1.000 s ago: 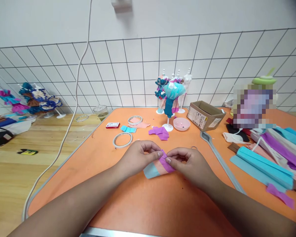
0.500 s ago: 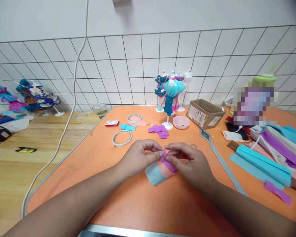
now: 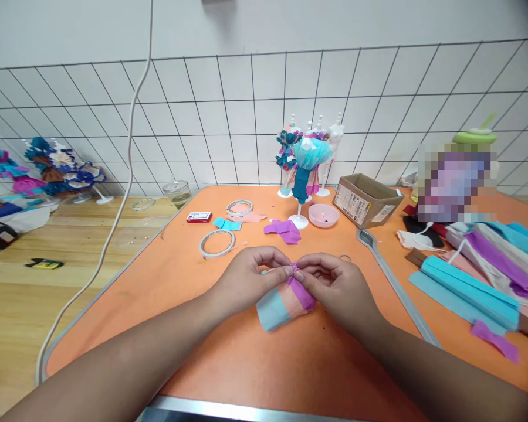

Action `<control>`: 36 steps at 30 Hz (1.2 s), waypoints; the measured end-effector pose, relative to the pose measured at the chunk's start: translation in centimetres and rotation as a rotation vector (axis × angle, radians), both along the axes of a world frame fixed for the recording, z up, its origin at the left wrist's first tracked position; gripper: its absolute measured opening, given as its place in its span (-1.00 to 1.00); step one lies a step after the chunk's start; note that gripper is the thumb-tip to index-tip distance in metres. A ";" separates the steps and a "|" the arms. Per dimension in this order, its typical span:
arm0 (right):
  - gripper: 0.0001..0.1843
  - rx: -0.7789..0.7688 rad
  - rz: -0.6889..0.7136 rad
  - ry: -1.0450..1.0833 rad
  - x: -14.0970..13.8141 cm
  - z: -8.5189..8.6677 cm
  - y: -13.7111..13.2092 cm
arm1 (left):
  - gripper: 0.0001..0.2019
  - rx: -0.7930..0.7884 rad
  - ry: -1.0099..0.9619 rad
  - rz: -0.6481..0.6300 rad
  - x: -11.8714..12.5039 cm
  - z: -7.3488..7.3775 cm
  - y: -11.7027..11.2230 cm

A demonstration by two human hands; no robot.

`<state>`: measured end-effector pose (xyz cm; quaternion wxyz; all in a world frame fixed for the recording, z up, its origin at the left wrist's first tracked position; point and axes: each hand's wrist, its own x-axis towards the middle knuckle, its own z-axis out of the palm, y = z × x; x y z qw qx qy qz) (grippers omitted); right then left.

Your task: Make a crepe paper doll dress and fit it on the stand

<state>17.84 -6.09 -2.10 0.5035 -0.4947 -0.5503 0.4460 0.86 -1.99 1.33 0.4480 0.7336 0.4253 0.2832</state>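
Both hands meet over the orange table (image 3: pixel 229 363), pinching the gathered top edge of a crepe paper strip (image 3: pixel 275 309) in purple, pink and light blue bands. My left hand (image 3: pixel 257 278) grips it between thumb and index finger. From the other side, my right hand (image 3: pixel 338 287) pinches the same purple edge, its thumb close to the left thumb. The striped paper hangs below the fingers toward me. Beyond the hands lies a loose purple paper piece (image 3: pixel 284 231). A mini dress form (image 3: pixel 305 170) in teal and turquoise paper stands farther back.
Two tape rolls (image 3: pixel 217 243), a small red-and-white box (image 3: pixel 199 217) and a turquoise scrap (image 3: pixel 227 224) lie at left. A pink bowl (image 3: pixel 324 215) and cardboard box (image 3: pixel 368 200) stand behind. Rolled crepe paper (image 3: pixel 470 287) covers the right side. A white cable (image 3: pixel 131 135) hangs at left.
My right fingers have closed in toward the left ones on the purple edge. The striped paper has shifted slightly left, and the camera view has moved a little.
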 end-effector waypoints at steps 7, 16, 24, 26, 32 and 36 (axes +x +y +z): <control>-0.81 -0.073 0.026 0.100 -0.1 0.1 0.3 | -0.82 -0.224 -0.175 -0.015 -0.1 -1.0 0.1; -0.80 -0.130 -0.019 0.154 0.7 0.6 0.5 | -0.67 -0.655 -0.522 -0.057 -1.1 -1.4 1.3; -0.73 -0.058 -0.120 0.250 1.9 0.4 1.1 | -0.57 -0.520 -0.603 0.047 -1.1 -1.1 1.4; -0.73 -0.072 -0.130 0.274 1.9 0.3 1.1 | -0.54 -0.505 -0.610 0.054 -1.1 -1.3 1.4; -0.73 -0.116 -0.136 0.273 1.7 0.3 1.1 | -0.62 -0.255 -0.372 0.140 -1.3 -1.3 1.5; -0.74 -0.145 -0.092 0.197 1.5 0.5 0.9 | -0.47 0.349 -0.043 0.131 -1.3 -0.5 0.8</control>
